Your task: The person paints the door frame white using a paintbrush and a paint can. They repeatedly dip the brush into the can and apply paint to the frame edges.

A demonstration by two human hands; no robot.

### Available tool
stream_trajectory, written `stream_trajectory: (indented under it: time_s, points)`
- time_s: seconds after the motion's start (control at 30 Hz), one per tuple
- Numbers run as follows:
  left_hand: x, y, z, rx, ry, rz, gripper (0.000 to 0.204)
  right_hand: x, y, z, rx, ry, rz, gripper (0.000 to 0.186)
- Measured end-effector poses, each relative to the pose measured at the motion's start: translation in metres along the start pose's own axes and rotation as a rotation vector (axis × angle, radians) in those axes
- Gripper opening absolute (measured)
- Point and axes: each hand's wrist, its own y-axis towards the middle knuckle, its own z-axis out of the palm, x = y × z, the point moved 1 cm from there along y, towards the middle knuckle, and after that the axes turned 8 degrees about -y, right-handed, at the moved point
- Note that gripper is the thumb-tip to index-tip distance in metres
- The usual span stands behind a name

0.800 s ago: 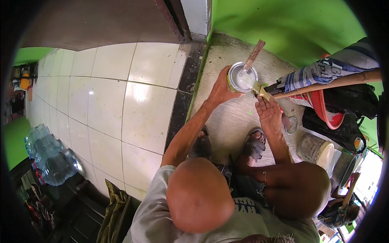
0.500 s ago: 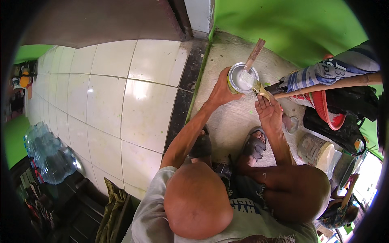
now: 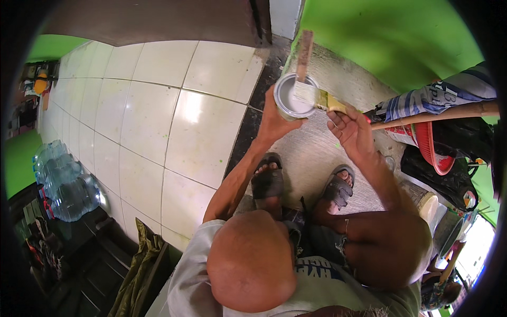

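Left hand (image 3: 275, 122) has its fingers clamped round the paint can (image 3: 293, 96), steadying it over the concrete floor (image 3: 311, 158); right hand (image 3: 351, 132) — fingers closed on the brush (image 3: 317, 98) — lays the bristles flat across the can's rim; a stir stick (image 3: 303, 55) stands inside.

My left hand (image 3: 274, 124) has lifted the paint can (image 3: 294, 95) a little, closer to the green wall (image 3: 369, 42). My right hand (image 3: 353, 132) has swung the brush (image 3: 317, 98) over so its bristles now rest across the can's rim, where before they hung just right of the can. The stir stick (image 3: 304, 53) stands steeper in the can.
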Motion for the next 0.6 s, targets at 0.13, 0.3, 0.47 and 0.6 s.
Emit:
stream_trajectory:
  time_s: [0.13, 0.3, 0.47, 0.6]
  points:
    - [-0.007, 0.003, -0.034, -0.132, -0.03, -0.055, 0.109, 0.038, 0.024, 0.05, 0.095, -0.106, 0.104, 0.031]
    - [-0.003, 0.005, -0.074, -0.207, 0.066, -0.048, 0.109, 0.057, 0.049, 0.094, 0.19, -0.245, 0.163, 0.031]
    - [0.01, -0.002, -0.109, -0.333, 0.054, -0.042, 0.106, 0.029, 0.079, 0.115, 0.175, -0.224, 0.166, 0.029]
    - [0.01, 0.003, -0.118, -0.38, 0.082, -0.055, 0.106, -0.006, 0.095, 0.114, 0.081, -0.128, 0.098, 0.026]
